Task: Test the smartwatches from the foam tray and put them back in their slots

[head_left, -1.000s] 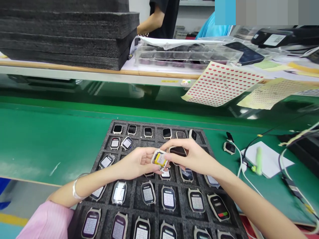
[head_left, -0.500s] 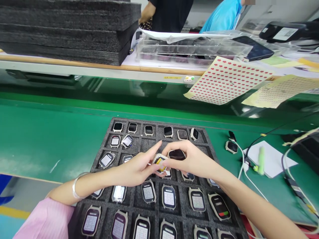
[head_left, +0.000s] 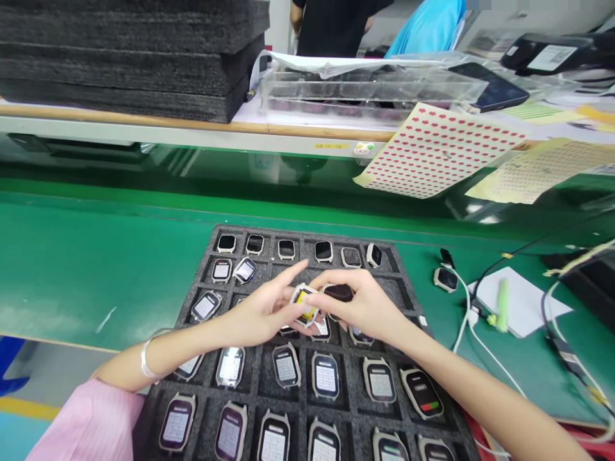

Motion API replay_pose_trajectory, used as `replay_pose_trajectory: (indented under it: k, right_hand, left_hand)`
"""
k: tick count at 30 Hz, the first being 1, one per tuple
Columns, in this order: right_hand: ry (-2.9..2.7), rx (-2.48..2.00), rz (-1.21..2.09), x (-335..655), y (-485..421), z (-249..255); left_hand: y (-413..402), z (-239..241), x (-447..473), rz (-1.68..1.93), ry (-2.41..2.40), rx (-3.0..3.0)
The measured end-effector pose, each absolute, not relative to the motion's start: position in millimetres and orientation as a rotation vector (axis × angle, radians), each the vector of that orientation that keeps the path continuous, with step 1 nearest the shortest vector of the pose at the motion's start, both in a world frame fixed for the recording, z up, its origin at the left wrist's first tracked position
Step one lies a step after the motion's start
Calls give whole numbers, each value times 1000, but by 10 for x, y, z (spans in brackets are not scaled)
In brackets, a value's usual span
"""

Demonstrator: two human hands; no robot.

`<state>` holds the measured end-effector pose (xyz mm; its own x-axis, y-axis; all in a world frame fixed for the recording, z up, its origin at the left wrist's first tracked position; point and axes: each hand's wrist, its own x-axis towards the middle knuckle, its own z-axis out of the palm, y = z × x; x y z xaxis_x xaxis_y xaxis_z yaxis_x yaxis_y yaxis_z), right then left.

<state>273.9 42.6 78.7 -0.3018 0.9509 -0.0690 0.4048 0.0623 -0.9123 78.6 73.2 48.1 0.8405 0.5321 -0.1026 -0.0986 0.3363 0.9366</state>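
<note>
Over the middle of the dark foam tray [head_left: 307, 407], both hands meet on a small pale watch case [head_left: 295, 296], its open side facing up with a yellow part [head_left: 303, 303] inside. My left hand [head_left: 259, 315] grips its left edge, thumb on the rim and index finger stretched away. From the other side, my right hand [head_left: 368, 301] pinches the case with its thumb. A dark watch screen [head_left: 339, 293] shows between the right thumb and index finger; whether it joins the case is hidden. Several watches, many with lit screens, lie in the tray's compartments, including a watch [head_left: 325, 378] just below the hands.
Right of the tray are another watch [head_left: 446, 280], cables [head_left: 467, 314], white paper [head_left: 538, 307] and a green pen-like item [head_left: 502, 306]. Above, a shelf holds stacked black foam [head_left: 129, 61] and clear plastic trays [head_left: 355, 93]; a sticker sheet [head_left: 437, 150] hangs down. A co-worker [head_left: 331, 25] stands behind.
The watch case has tilted slightly, and more of its yellow inside shows. Both hands stay joined on it with small finger shifts. The co-worker in black behind has moved an arm.
</note>
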Motion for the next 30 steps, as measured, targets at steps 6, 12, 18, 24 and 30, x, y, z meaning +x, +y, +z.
replay_pose_trajectory:
  k: [6, 12, 18, 24, 30]
  right_hand:
    - [-1671, -1293, 1382, 2815, 461, 737]
    - [-1668, -1294, 1305, 2757, 405, 735]
    - [-1564, -1342, 1370, 2723, 371, 711]
    - [-1293, -1216, 1631, 2885, 481, 702]
    - [-1238, -1103, 1719, 3032, 600, 630]
  left_hand:
    - [800, 514, 774, 428, 400, 1067]
    - [768, 537, 783, 441, 450, 1107]
    - [777, 574, 771, 439, 477, 1131]
    - [896, 567, 817, 577, 646, 1131]
    - [993, 513, 831, 627, 693, 1113]
